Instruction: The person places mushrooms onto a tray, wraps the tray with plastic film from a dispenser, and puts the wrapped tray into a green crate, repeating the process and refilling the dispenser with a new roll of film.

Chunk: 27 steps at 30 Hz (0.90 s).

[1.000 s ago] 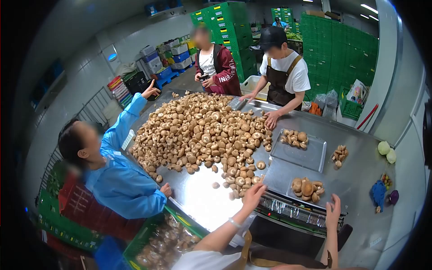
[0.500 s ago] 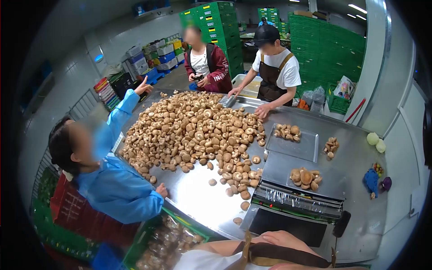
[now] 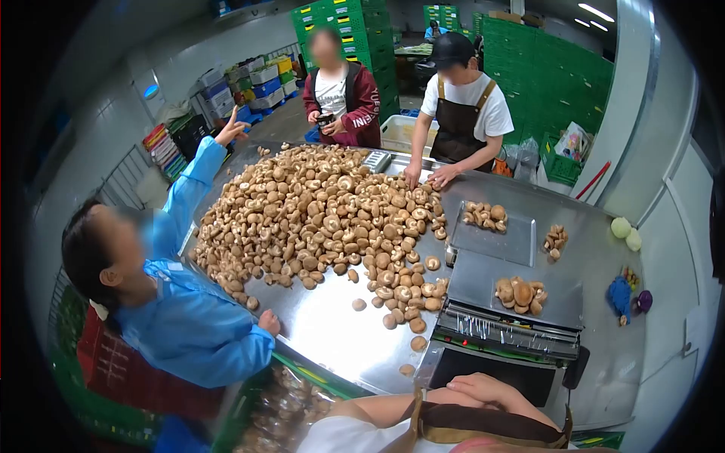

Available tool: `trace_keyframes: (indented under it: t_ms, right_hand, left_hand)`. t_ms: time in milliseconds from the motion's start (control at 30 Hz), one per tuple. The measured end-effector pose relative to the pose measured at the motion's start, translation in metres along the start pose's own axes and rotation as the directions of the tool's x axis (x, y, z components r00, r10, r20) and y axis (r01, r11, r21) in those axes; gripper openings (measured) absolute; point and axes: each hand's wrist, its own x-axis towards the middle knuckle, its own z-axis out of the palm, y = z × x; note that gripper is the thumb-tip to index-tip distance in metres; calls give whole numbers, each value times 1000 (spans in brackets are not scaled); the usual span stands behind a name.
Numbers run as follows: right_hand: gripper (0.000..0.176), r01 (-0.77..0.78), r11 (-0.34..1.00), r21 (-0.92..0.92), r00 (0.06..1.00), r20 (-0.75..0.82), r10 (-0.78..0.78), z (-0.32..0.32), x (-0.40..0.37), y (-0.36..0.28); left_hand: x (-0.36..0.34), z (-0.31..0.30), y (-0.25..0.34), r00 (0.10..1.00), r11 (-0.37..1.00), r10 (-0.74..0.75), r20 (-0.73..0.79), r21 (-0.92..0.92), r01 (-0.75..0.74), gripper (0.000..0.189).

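My arms are folded in front of the wrapping machine (image 3: 506, 337). My right hand (image 3: 482, 386) lies flat across my left hand (image 3: 445, 396), fingers extended and grasping no object. Most of my left hand is covered, so its fingers do not show. Both hands are close to the machine's black plate (image 3: 495, 371). A tray of shiitake mushrooms (image 3: 521, 294) sits on the machine's metal top. Farther left, a big heap of loose shiitake mushrooms (image 3: 317, 204) spreads over the steel table (image 3: 325, 332).
A co-worker in blue (image 3: 192, 317) points with a raised arm. Across the table, an aproned co-worker (image 3: 464, 113) handles mushrooms; another person (image 3: 343, 98) holds a dark cup. A green crate (image 3: 302, 366) of packed mushrooms stands at lower left. More mushrooms (image 3: 485, 216) lie on a metal tray.
The aproned co-worker's hand has left the grey device and joined the other hand at the heap's edge. The view has shifted slightly. My hands remain folded.
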Motion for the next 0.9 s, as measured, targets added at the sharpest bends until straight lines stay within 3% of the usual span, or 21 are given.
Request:
trace_keyframes:
  t_ms: [133,267,367,433,467,500,567,667,800,900]
  right_hand:
    - [43,14,996,-93,999,-31,-17,1,4,-6]
    - [39,74,984,-161,993,-82,-88,9,-2,-13]
    - [42,158,968,-196,962,-192,-195,19,-7,-14]
    - [42,212,948,-236,944,-203,-262,25,-9,-20]
    - [43,239,935,-261,932,-208,-296,26,-10,-24]
    - [44,313,905,-289,907,-190,-375,28,-11,-31]
    - [46,452,823,-344,838,-152,-524,34,-8,-50]
    - [44,539,722,-434,770,-93,-631,47,-1,-76]
    - [39,466,855,-225,879,228,-419,40,-2,-103]
    - [38,371,882,-289,921,232,-312,45,-2,-75]
  left_hand:
    - [4,4,-12,998,1000,-11,-67,-25,9,32]
    - [5,20,-62,985,993,-119,-121,-25,117,36]
    - [-19,13,-19,912,912,-368,-184,120,392,37]
    - [-1,32,-126,975,958,48,-217,287,17,36]
    - [4,35,-142,943,913,261,-206,371,-171,35]
    - [19,39,-155,963,900,227,-147,409,-150,34]
    - [43,31,-116,989,866,147,-29,487,-115,32]
    - [61,22,-42,989,798,-4,145,597,-84,30]
    - [50,32,10,994,773,-2,107,631,-66,28]
    - [49,32,18,1000,825,1,31,564,-18,29]
